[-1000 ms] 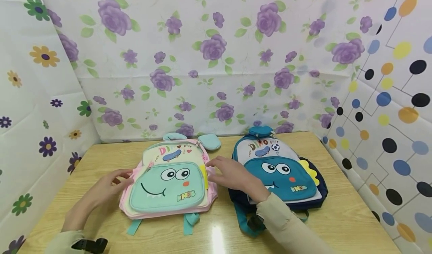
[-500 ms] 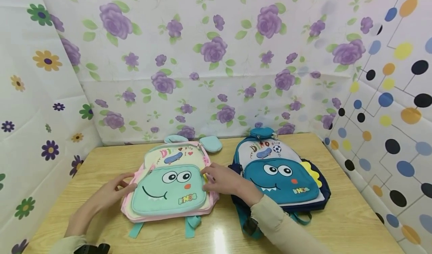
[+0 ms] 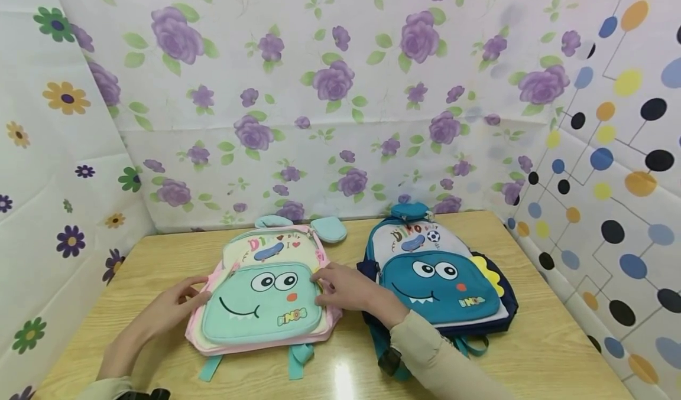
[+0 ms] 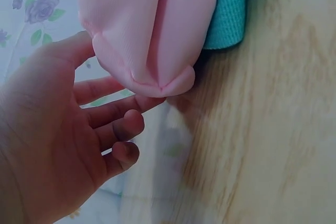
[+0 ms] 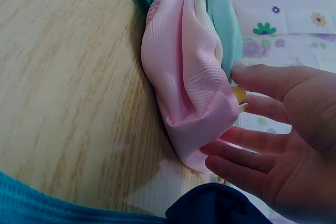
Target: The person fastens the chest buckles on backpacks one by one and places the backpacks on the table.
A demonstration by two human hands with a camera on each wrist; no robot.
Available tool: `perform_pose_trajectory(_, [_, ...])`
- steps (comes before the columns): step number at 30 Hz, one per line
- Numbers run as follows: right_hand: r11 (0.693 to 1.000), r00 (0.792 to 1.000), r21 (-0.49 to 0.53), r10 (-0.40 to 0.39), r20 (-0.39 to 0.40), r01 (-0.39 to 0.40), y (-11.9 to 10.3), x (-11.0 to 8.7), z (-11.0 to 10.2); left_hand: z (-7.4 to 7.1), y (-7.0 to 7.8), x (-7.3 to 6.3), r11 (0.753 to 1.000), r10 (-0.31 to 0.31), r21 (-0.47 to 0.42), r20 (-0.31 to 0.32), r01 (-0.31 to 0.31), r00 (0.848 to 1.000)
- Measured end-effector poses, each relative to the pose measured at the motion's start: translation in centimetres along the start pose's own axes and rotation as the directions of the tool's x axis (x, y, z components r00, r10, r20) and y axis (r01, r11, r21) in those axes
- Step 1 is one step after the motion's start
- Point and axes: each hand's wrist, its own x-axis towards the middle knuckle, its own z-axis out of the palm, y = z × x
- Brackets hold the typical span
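A pink and cream child's backpack with a mint dinosaur-face pocket lies face up on the table in the head view. My left hand touches its left side with the thumb and nearest fingers. In the left wrist view, the hand's outer fingers bend loosely beside the pink fabric. My right hand is at the opposite side, its thumb on the mint pocket's edge. Extended fingers lie along the pink side panel in the right wrist view, near small yellow spikes. The bag's underside is hidden.
A navy and teal dinosaur backpack lies just right of the pink one, partly behind my right forearm. Mint straps stick out at the pink bag's front. Patterned cloth walls enclose the wooden table at the back and sides.
My right hand has moved left, from beside the pink backpack onto its right edge and pocket. The left hand stays at the left side, slightly lower. The backpacks stay in place.
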Motion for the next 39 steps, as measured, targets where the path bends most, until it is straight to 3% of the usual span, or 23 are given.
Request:
perform_pose_trajectory(12, [0.999, 1.0, 0.019, -0.028, 0.0, 0.028, -0.5, -0.2, 0.4, -0.4, 0.4, -0.3, 0.999, 0.046, -0.009, -0.082, -0.047, 0.996])
perform_pose_trajectory(22, [0.998, 0.998, -0.011, -0.07, 0.005, 0.07, -0.4, 0.0, 0.3, -1.6, 1.7, -0.4, 0.999, 0.048, -0.003, -0.126, -0.049, 0.991])
perform_pose_trajectory(32, [0.997, 0.997, 0.004, -0.075, 0.003, 0.075, -0.4, 0.4, 0.5, -2.7, 3.2, -0.8, 0.994, 0.11, 0.023, -0.244, -0.108, 0.963])
perform_pose_trajectory(39, [0.995, 0.995, -0.011, -0.096, -0.006, 0.096, -0.1, 0.6, 0.7, -3.3, 5.1, -1.0, 0.99, 0.139, 0.026, -0.311, -0.138, 0.94])
